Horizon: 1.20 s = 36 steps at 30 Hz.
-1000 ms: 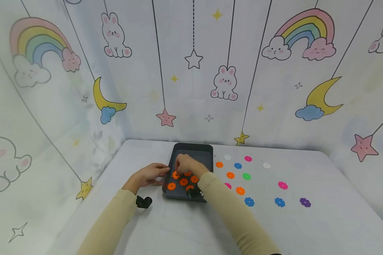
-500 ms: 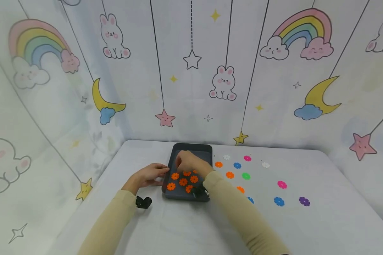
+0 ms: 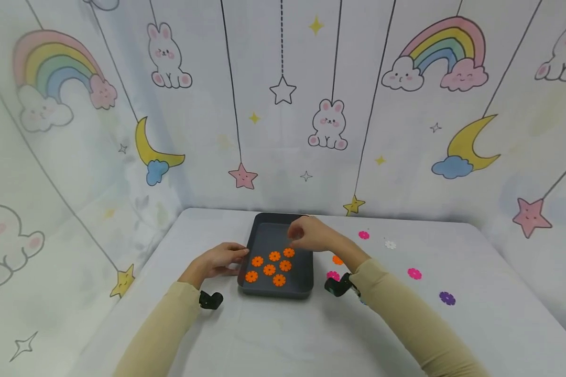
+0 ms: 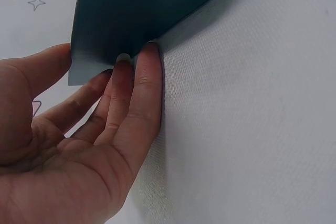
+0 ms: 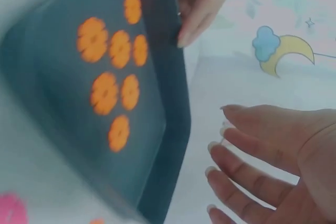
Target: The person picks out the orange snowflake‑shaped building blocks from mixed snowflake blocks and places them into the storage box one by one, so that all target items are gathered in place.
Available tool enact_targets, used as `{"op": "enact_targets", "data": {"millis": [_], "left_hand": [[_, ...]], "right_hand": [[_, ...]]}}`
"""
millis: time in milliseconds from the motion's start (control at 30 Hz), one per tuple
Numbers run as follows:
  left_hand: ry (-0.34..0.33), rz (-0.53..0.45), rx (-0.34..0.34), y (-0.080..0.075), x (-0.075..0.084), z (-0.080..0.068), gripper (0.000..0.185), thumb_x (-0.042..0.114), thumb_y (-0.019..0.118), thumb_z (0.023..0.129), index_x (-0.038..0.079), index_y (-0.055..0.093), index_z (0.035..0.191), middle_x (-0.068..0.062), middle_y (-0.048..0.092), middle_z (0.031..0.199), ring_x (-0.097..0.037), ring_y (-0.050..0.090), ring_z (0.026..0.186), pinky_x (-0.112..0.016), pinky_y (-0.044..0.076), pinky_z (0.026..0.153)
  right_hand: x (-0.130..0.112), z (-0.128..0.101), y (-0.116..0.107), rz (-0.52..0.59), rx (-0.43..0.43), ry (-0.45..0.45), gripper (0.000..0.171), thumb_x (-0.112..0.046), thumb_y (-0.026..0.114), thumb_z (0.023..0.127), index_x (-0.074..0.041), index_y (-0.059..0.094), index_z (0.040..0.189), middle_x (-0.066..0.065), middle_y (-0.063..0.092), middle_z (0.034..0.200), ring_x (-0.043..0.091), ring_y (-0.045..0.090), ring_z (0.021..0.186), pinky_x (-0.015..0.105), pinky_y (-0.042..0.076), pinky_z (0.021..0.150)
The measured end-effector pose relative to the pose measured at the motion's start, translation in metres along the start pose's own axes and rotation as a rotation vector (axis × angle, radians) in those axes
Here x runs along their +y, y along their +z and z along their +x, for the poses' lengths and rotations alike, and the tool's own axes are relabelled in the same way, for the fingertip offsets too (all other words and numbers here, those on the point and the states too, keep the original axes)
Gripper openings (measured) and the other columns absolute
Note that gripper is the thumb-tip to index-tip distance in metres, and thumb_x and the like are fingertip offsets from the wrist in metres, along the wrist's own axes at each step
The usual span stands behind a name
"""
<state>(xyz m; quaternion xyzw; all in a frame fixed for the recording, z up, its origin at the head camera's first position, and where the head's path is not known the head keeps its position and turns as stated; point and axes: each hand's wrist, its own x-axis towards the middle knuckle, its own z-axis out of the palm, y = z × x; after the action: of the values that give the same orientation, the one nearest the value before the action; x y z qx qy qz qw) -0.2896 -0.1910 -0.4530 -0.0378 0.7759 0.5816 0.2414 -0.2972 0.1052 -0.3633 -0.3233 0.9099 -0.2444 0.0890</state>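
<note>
A dark grey tray [image 3: 270, 234] lies on the white table and holds several orange flower discs [image 3: 269, 269] in its near half. My left hand [image 3: 220, 259] lies flat beside it. Its straight fingers [image 4: 137, 85] press against the tray's left outer wall [image 4: 131, 14]. My right hand [image 3: 307, 234] hovers over the tray's far right corner, fingers loosely spread, with nothing in it. In the right wrist view the right hand [image 5: 257, 150] is bare, the tray rim [image 5: 170, 103] is beside it, and the orange discs [image 5: 113, 66] lie beyond.
Loose discs lie right of the tray: an orange one [image 3: 337, 259], pink ones [image 3: 363, 235] [image 3: 414, 273], a white one [image 3: 390, 244] and a purple one [image 3: 447, 298]. Printed fabric walls close in the table's back and left.
My right hand has lifted off the orange discs in the tray and moved right to its far right corner. My left hand has stayed against the tray's left wall.
</note>
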Motion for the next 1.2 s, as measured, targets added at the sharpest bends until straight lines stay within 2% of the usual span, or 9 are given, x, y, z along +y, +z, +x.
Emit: {"op": "enact_targets", "data": {"millis": [133, 267, 567, 700, 833, 1200], "left_hand": [[-0.011, -0.006, 0.005, 0.001, 0.000, 0.000, 0.052, 0.028, 0.060, 0.106, -0.003, 0.048, 0.146, -0.021, 0.055, 0.141, -0.035, 0.053, 0.127, -0.043, 0.060, 0.091], [-0.006, -0.007, 0.008, 0.001, -0.001, 0.001, 0.051, 0.027, 0.060, 0.106, -0.003, 0.049, 0.145, -0.021, 0.055, 0.140, -0.035, 0.054, 0.127, -0.043, 0.060, 0.091], [0.005, -0.004, 0.008, 0.003, -0.002, 0.002, 0.049, 0.026, 0.059, 0.106, -0.004, 0.050, 0.144, -0.021, 0.056, 0.139, -0.036, 0.054, 0.127, -0.044, 0.060, 0.091], [0.000, -0.002, 0.015, 0.003, -0.002, 0.003, 0.049, 0.026, 0.059, 0.106, -0.003, 0.050, 0.144, -0.020, 0.056, 0.139, -0.036, 0.054, 0.128, -0.045, 0.060, 0.091], [0.000, -0.003, 0.015, 0.003, -0.002, 0.004, 0.049, 0.026, 0.059, 0.106, -0.003, 0.050, 0.144, -0.021, 0.056, 0.140, -0.036, 0.054, 0.128, -0.045, 0.059, 0.092], [-0.004, 0.005, 0.022, 0.003, 0.000, 0.002, 0.048, 0.026, 0.059, 0.106, -0.003, 0.050, 0.144, -0.020, 0.056, 0.139, -0.035, 0.054, 0.127, -0.046, 0.059, 0.093]], "right_hand": [[0.009, -0.025, -0.007, 0.005, 0.008, 0.018, 0.021, -0.016, 0.077, 0.092, -0.006, 0.072, 0.111, 0.008, 0.071, 0.109, 0.027, 0.062, 0.101, 0.039, 0.055, 0.089], [0.026, -0.047, -0.008, 0.000, 0.036, 0.021, 0.021, -0.013, 0.078, 0.091, -0.005, 0.072, 0.110, 0.006, 0.071, 0.106, 0.031, 0.062, 0.102, 0.036, 0.055, 0.086], [0.071, -0.100, -0.003, 0.009, 0.046, 0.039, 0.026, -0.015, 0.078, 0.092, -0.005, 0.068, 0.114, 0.008, 0.068, 0.108, 0.027, 0.060, 0.101, 0.043, 0.057, 0.086], [0.086, -0.117, 0.001, 0.016, 0.043, 0.062, 0.030, -0.016, 0.079, 0.091, -0.003, 0.068, 0.115, 0.009, 0.068, 0.108, 0.024, 0.060, 0.099, 0.033, 0.058, 0.081], [0.096, -0.130, 0.009, 0.053, 0.034, 0.101, 0.031, -0.015, 0.078, 0.091, -0.002, 0.067, 0.117, 0.008, 0.068, 0.105, 0.023, 0.060, 0.097, 0.025, 0.056, 0.076], [0.120, -0.141, 0.032, 0.093, 0.061, 0.129, 0.030, -0.017, 0.082, 0.087, -0.004, 0.069, 0.111, 0.000, 0.064, 0.095, 0.016, 0.058, 0.089, 0.022, 0.055, 0.071]]}}
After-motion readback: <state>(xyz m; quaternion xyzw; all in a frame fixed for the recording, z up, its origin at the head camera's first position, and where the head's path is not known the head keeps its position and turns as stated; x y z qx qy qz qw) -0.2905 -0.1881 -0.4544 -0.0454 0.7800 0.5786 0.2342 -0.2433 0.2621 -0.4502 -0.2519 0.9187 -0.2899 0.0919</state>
